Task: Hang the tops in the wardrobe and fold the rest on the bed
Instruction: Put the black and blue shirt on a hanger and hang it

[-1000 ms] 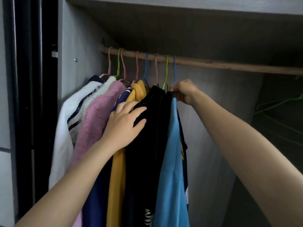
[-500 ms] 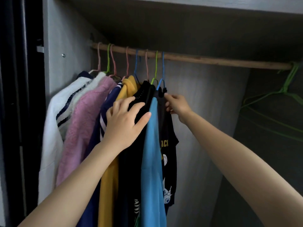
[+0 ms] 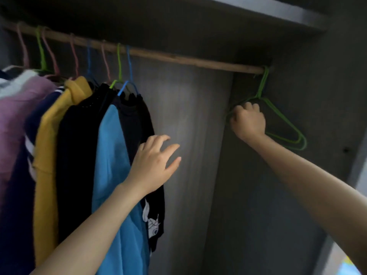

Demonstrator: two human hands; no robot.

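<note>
Inside our wardrobe point(image 3: 188, 135), the tops point(image 3: 49, 135) hang bunched at the left of the wooden rail point(image 3: 188, 59), our left hand point(image 3: 155, 165) hovers with fingers spread by the black printed top point(image 3: 137, 120), and our right hand point(image 3: 248, 122) grips the green wire hangers point(image 3: 261, 84) at the rail's right end.

Single head cam, sitting just outside the wardrobe point(image 3: 188, 135) and below the wooden rail point(image 3: 178, 58), facing forward and tilting slightly up, so it's catching the underside of the shelf point(image 3: 258, 8) above the rail. It's working close in: the rail is crossing the whole upper frame, the hung tops point(image 3: 111, 155) are filling the left side under it, and both forearms are stretching up from the bottom edge. The left hand point(image 3: 155, 163) is showing mid-frame below the rail, the right hand point(image 3: 248, 122) just under the rail's right end at the green hangers point(image 3: 261, 86).
</note>
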